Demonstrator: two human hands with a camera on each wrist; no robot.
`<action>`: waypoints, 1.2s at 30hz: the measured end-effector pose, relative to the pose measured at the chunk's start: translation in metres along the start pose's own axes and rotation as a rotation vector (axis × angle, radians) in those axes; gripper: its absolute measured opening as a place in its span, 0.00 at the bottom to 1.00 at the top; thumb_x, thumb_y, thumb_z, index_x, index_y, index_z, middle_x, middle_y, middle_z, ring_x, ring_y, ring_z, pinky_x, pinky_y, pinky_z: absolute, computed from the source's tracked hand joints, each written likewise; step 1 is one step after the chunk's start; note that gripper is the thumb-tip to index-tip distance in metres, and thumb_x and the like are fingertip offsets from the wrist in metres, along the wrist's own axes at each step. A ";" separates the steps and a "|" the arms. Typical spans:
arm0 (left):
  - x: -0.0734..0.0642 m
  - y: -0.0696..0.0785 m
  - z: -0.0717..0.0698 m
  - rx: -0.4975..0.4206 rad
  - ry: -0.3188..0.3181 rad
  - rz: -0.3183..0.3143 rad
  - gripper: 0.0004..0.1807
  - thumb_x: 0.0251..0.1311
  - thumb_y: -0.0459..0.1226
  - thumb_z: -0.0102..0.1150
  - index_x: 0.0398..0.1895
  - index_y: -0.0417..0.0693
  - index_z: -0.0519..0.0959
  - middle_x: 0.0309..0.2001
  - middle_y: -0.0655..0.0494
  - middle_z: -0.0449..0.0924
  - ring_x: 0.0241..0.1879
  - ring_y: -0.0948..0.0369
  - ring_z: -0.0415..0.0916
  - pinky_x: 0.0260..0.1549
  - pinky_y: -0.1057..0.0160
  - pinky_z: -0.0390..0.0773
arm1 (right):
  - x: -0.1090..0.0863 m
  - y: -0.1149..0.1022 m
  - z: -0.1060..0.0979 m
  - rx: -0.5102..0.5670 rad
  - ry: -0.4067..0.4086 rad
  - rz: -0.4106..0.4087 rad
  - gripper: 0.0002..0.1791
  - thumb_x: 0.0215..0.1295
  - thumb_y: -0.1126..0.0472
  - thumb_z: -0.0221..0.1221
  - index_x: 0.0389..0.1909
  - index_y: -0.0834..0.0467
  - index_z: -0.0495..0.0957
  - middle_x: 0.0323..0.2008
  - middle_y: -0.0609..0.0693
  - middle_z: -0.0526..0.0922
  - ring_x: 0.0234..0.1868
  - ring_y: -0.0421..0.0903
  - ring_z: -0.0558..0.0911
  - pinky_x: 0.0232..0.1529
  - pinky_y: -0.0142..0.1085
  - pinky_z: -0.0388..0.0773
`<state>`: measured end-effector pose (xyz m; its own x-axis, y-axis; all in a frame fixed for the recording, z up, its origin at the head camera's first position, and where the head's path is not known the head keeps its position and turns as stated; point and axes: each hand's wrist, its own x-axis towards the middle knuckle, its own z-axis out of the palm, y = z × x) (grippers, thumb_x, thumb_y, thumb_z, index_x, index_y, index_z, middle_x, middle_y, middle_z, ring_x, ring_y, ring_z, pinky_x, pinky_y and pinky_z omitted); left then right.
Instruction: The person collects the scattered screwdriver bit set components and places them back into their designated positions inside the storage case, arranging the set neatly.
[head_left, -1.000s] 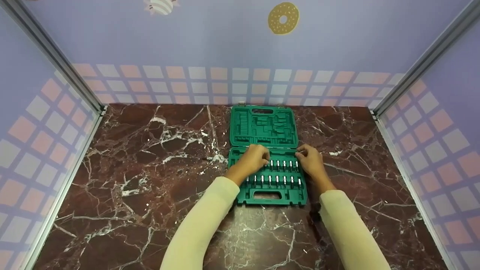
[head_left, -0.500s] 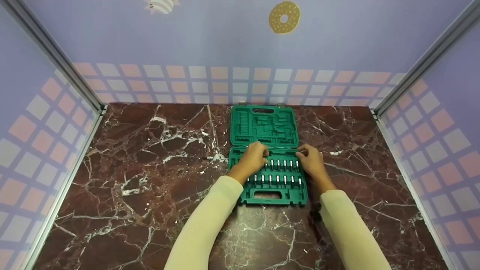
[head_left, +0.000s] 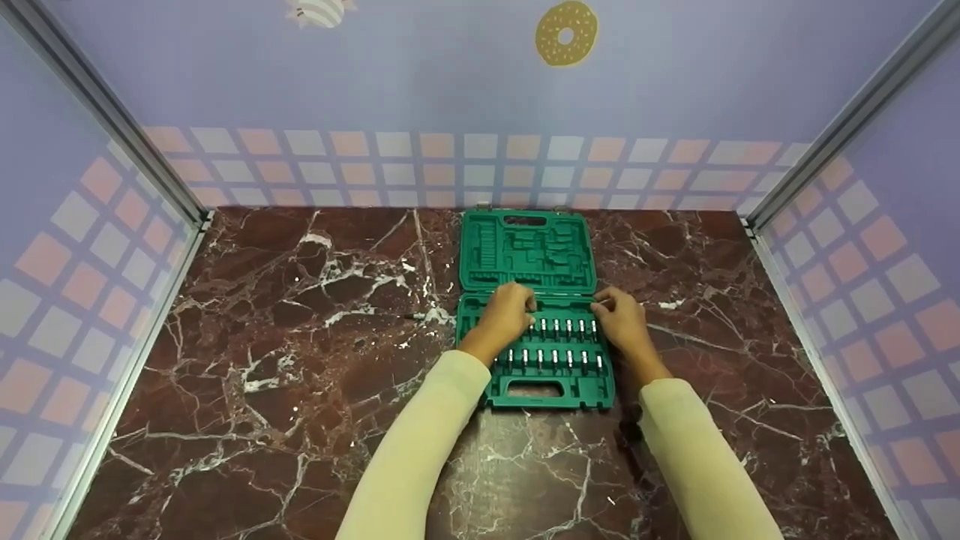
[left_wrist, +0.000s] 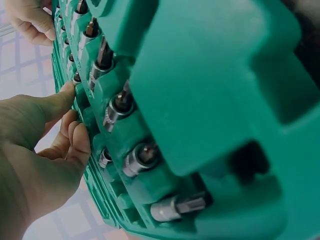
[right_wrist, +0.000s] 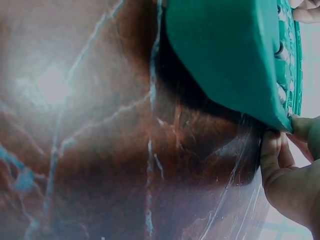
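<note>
A green bit socket case (head_left: 549, 392) lies unfolded on the table, several metal bit sockets (head_left: 555, 358) standing in two rows in its near half. My left hand (head_left: 507, 313) is over the left part of the upper row, fingers curled. In the left wrist view the thumb tip lies right by one bit socket (left_wrist: 76, 78), and curled fingertips (left_wrist: 79, 136) meet the case; I cannot tell whether a socket is between them. My right hand (head_left: 622, 324) pinches the case's right edge near the hinge, thumb above and fingers (right_wrist: 270, 152) below the edge.
The case's lid (head_left: 527, 251), with moulded hollows, lies back towards the rear wall (head_left: 450, 90). Dark red marbled table (head_left: 300, 420) surrounds the case. Purple panels, such as the right one (head_left: 885, 247), stand at both sides.
My left hand has shifted slightly away from me, and its forearm has moved a little to the right, baring a bit socket by the thumb. The right hand stays in place.
</note>
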<state>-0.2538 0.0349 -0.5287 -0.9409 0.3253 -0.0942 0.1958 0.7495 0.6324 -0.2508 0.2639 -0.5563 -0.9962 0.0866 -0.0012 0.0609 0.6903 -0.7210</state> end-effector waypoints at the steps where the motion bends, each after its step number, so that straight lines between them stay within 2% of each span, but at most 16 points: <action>1: 0.000 0.000 0.000 0.006 0.000 0.001 0.07 0.67 0.34 0.67 0.46 0.43 0.85 0.55 0.47 0.83 0.61 0.51 0.79 0.52 0.54 0.83 | 0.000 0.000 0.000 0.001 0.002 -0.001 0.10 0.73 0.64 0.60 0.50 0.65 0.82 0.45 0.67 0.87 0.48 0.63 0.85 0.52 0.56 0.80; 4: 0.000 -0.002 0.001 0.008 -0.002 0.006 0.08 0.67 0.34 0.67 0.47 0.43 0.85 0.56 0.46 0.82 0.66 0.49 0.74 0.55 0.54 0.82 | 0.001 0.001 0.000 -0.003 0.007 -0.012 0.10 0.73 0.65 0.60 0.49 0.65 0.81 0.45 0.67 0.87 0.48 0.64 0.85 0.52 0.57 0.79; 6: -0.001 -0.003 0.000 0.000 -0.003 0.015 0.09 0.67 0.35 0.67 0.47 0.43 0.85 0.55 0.46 0.81 0.64 0.49 0.75 0.55 0.54 0.82 | 0.001 0.001 0.000 -0.003 0.007 -0.013 0.10 0.73 0.65 0.60 0.49 0.65 0.81 0.45 0.67 0.87 0.48 0.64 0.85 0.52 0.57 0.79; 11: -0.006 -0.009 -0.003 -0.073 0.009 0.055 0.10 0.66 0.34 0.68 0.47 0.41 0.84 0.46 0.46 0.78 0.48 0.52 0.77 0.48 0.53 0.81 | 0.001 -0.001 -0.001 -0.007 0.009 -0.010 0.10 0.73 0.65 0.60 0.49 0.65 0.82 0.44 0.67 0.87 0.48 0.64 0.84 0.52 0.57 0.79; 14: -0.009 -0.013 -0.006 -0.122 0.025 0.085 0.10 0.65 0.34 0.69 0.47 0.40 0.84 0.44 0.46 0.78 0.43 0.53 0.76 0.45 0.53 0.80 | 0.001 -0.001 0.000 -0.017 0.009 -0.012 0.10 0.73 0.64 0.60 0.49 0.65 0.81 0.45 0.67 0.87 0.48 0.64 0.85 0.53 0.57 0.79; 19: -0.013 -0.020 -0.010 -0.175 0.047 0.108 0.12 0.64 0.35 0.70 0.48 0.39 0.84 0.44 0.45 0.80 0.44 0.54 0.77 0.46 0.55 0.81 | 0.001 0.000 0.000 -0.010 0.008 -0.013 0.10 0.73 0.65 0.60 0.49 0.66 0.81 0.46 0.68 0.87 0.50 0.65 0.85 0.54 0.58 0.79; 27: -0.026 -0.034 -0.020 -0.207 0.084 0.148 0.14 0.63 0.37 0.71 0.49 0.40 0.84 0.44 0.46 0.80 0.43 0.54 0.77 0.45 0.54 0.81 | 0.000 0.000 -0.001 -0.018 -0.012 -0.021 0.11 0.74 0.63 0.59 0.50 0.65 0.81 0.46 0.67 0.87 0.48 0.65 0.85 0.52 0.58 0.79; 36: -0.043 -0.053 -0.036 -0.273 0.169 0.143 0.16 0.60 0.35 0.73 0.48 0.37 0.84 0.46 0.44 0.81 0.47 0.45 0.81 0.48 0.50 0.82 | 0.000 0.000 0.000 -0.006 0.006 -0.008 0.10 0.74 0.65 0.60 0.49 0.66 0.81 0.46 0.68 0.87 0.49 0.64 0.84 0.53 0.58 0.79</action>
<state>-0.2335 -0.0393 -0.5307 -0.9464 0.2983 0.1241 0.2689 0.5142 0.8144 -0.2509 0.2642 -0.5563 -0.9963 0.0853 0.0091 0.0530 0.6957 -0.7164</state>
